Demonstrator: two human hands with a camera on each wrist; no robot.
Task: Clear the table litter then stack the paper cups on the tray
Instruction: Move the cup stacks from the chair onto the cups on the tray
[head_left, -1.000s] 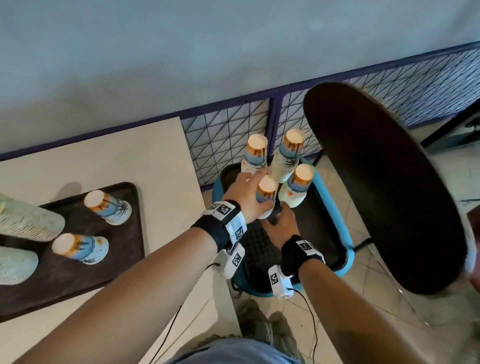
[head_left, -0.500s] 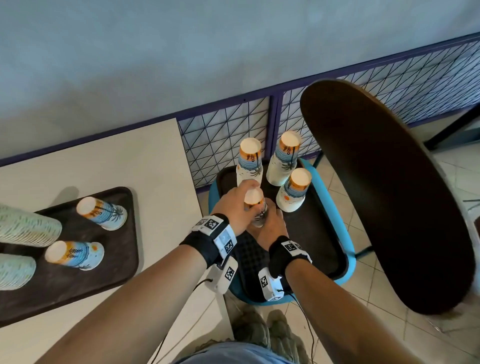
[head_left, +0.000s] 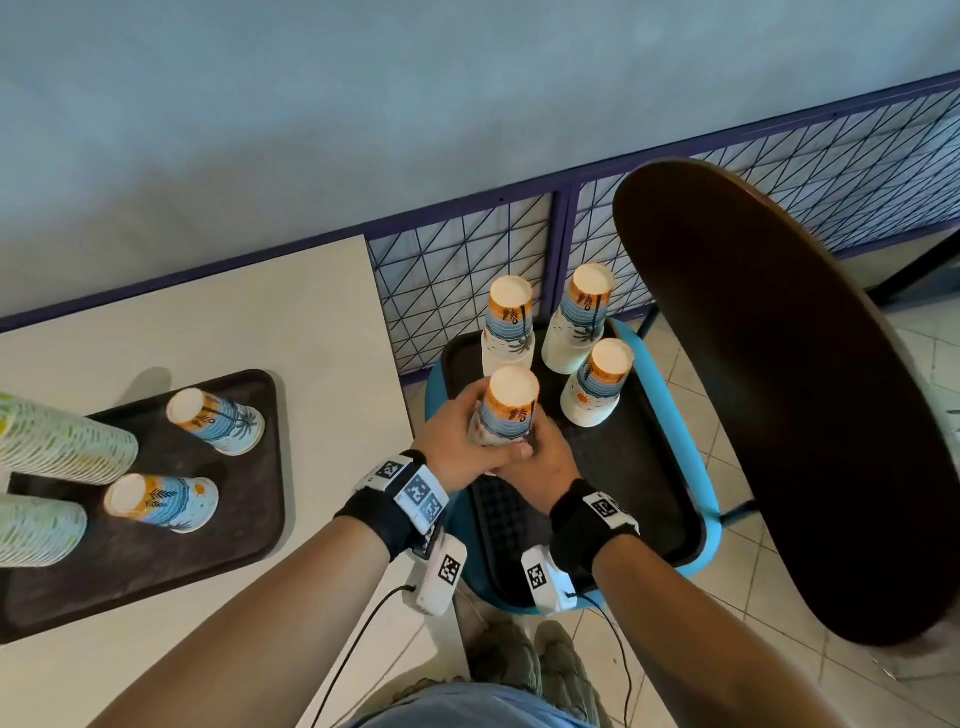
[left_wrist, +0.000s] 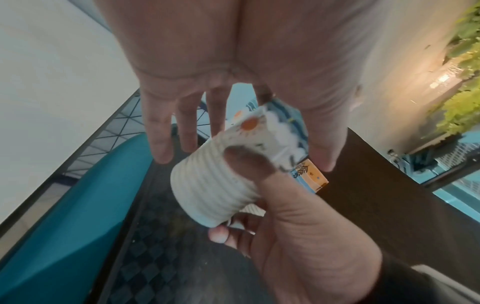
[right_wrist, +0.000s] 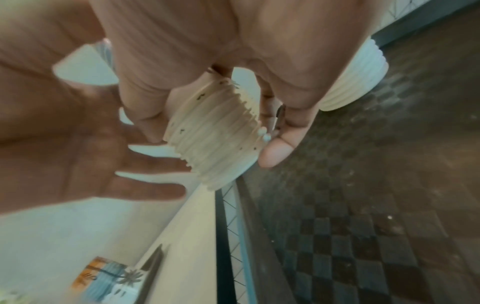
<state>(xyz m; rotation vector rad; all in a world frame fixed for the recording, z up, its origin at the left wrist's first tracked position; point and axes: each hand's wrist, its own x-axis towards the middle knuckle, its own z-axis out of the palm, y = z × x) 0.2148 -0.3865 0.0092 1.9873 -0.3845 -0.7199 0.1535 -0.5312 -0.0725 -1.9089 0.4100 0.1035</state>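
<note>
1. Paper, ribbed with stacked rims: the held stack of cups (head_left: 506, 413) sits bottom-up between your two hands, above the near part of the dark tray (head_left: 631, 486) on the blue chair seat (head_left: 675, 405).
2. Your left hand (head_left: 457, 447) grips the stack from its 9 o'clock side, fingers wrapped round the printed wall; the left wrist view shows the thumb (left_wrist: 326, 144) lying along the far side.
3. Your right hand (head_left: 540, 470) clamps the lower rims from 5 o'clock, thumb (left_wrist: 249, 166) pressed on the ribbed band and fingertips under the mouth. The two hands touch each other at the stack.
4. Three further inverted cup stacks stand on the same tray: one at 1 o'clock of the held stack (head_left: 597, 382), one at 12 o'clock (head_left: 509, 332), one beyond at the tray's far edge (head_left: 579, 319).
5. At 9 o'clock, on the white table (head_left: 234, 322), a second dark tray (head_left: 156, 545) carries two printed cups (head_left: 215, 421) (head_left: 161, 501) lying on their sides and two green-patterned stacks (head_left: 62, 447) (head_left: 36, 527).
6. Dark chair back (head_left: 779, 389) stands at 3 o'clock; blue wire fencing (head_left: 457, 275) runs behind.
</note>
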